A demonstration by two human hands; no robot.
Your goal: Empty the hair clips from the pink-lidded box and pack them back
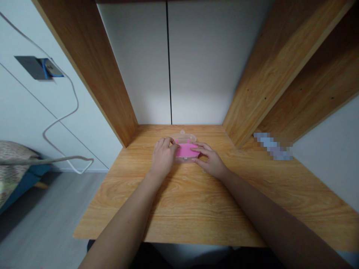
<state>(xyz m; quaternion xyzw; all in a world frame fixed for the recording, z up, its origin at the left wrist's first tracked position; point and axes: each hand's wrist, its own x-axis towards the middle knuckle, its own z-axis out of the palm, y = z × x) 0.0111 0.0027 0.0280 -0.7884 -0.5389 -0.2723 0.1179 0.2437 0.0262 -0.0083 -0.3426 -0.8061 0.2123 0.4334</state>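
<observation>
One wide wooden desk (196, 209) fills the lower view, with bare grain all round the work spot and the near edge well apart from it, so a drop off the front looks unlikely. Two slanted side panels (92, 63) close in the alcove left and right; an elbow swung outward could knock the right one, a minor risk. Grey cable (60, 119) hangs from a wall plug far left, well apart from both arms, so no snag as placed. Left hand (163, 155) is curled over the left end of a small clear box (183, 138), fingers bent down on its rim, gripping. Right hand (211, 160) pinches the right end, forefinger laid across the top, thumb at the near rim. Box sits mid-desk toward the rear wall, between the two hands. Pink piece (185, 150) lies in or on the box; cannot tell which, as fingers cover its edges. Judged risks: thin plastic may flex or crack under an uneven squeeze; the smooth base may skid if one hand pushes harder; a sprung lid could pop and scatter any contents; a fingertip could be nipped at the rim.
</observation>
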